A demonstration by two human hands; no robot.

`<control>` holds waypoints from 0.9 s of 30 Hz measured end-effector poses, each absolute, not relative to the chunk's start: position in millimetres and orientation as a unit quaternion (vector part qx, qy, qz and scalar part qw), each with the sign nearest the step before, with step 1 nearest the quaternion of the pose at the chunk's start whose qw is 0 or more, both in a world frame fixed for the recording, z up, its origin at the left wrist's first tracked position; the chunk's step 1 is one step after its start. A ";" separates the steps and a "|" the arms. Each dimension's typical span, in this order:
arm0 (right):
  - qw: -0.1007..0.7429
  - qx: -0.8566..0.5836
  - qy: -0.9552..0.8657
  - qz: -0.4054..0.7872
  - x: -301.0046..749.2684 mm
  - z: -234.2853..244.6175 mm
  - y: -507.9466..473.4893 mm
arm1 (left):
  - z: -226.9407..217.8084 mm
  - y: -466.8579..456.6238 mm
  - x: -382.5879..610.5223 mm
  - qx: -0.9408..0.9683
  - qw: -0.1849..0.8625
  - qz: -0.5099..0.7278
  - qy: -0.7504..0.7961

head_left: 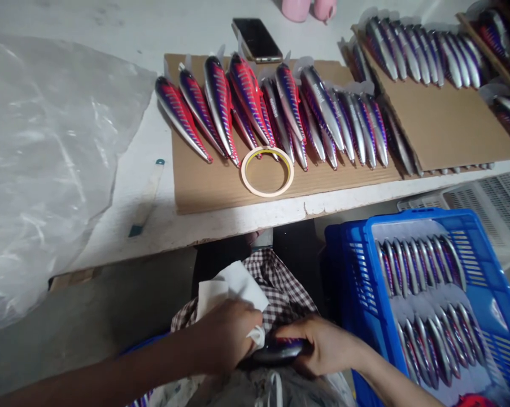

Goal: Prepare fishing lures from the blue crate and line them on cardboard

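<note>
Low over my lap, my right hand [326, 346] is closed around one end of a dark fishing lure [282, 349] with a silver and purple sheen. My left hand [231, 333] is closed on a white cloth [241, 285], which may be paper. A bunched part of that cloth pokes from the fist against the lure's other end. The left fingertips are mostly hidden. On the table, several red, purple and silver lures [219, 96] lie side by side on a cardboard sheet [204, 189]. A roll of tape [244, 180] rests at their tails.
A phone [257, 39] and pink cups [296, 9] are at the back. Clear plastic sheeting [55, 169] covers the left side, beside a thin strip [148, 198]. More lures sit on stacked cardboard [453, 124]. A blue crate [373, 226] of lures stands at right, below the table edge.
</note>
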State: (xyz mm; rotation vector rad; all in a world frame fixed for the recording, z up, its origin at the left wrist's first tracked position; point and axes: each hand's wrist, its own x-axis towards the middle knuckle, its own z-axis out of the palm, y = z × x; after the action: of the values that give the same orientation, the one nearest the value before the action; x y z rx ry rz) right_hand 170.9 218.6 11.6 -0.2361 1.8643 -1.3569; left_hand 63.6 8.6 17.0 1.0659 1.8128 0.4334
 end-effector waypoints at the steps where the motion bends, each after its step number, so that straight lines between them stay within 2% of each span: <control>1: 0.402 -0.094 0.737 -0.535 170.5 12.0 218.7 | 17.7 8.3 65.7 0.437 0.475 0.172 0.744; 13: 0.414 -0.083 0.727 -0.542 170.7 9.5 218.4 | 17.9 11.0 85.8 0.367 0.473 0.127 0.791; 27: 0.403 -0.065 0.723 -0.557 179.5 10.7 215.5 | 21.0 5.9 70.9 0.408 0.494 0.138 0.756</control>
State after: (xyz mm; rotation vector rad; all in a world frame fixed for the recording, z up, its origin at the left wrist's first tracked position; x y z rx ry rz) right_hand 179.5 215.5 10.7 -0.1634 1.8275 -1.4074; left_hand 70.9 5.9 21.0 0.9883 1.8330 0.3335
